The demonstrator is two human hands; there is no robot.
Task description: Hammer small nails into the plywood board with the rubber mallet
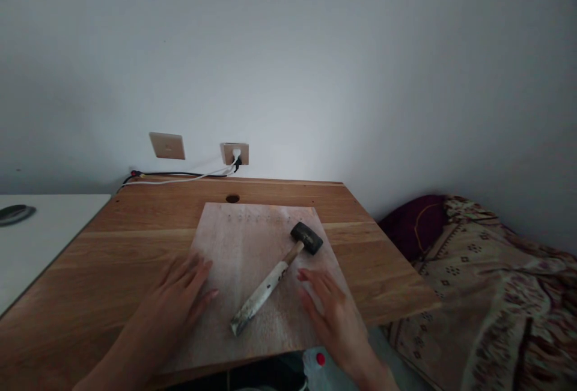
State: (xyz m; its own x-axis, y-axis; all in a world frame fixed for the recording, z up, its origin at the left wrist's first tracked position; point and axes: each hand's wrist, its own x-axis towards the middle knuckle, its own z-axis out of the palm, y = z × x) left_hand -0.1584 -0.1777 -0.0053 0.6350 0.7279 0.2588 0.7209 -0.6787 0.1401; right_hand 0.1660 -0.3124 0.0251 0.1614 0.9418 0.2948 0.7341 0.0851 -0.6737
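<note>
A hammer with a dark block head (307,238) and a worn, whitish handle (261,295) lies slantwise on a pale wooden board (225,247). Its head points to the far right, its handle end to the near left. Along the board's far edge runs a row of several small nails or marks, too small to tell which. My left hand (183,292) is over the board's left edge, fingers spread, holding nothing. Just right of the hammer handle is my right hand (329,307), slightly blurred, its fingers apart and nothing in them.
The board rests on a wooden table (383,277) against a white wall. A socket with plugs (236,154) and cables sits above the back edge. To the left is a white surface (49,223); on the right, a patterned bedcover (473,283). A red-capped bottle (320,359) stands below.
</note>
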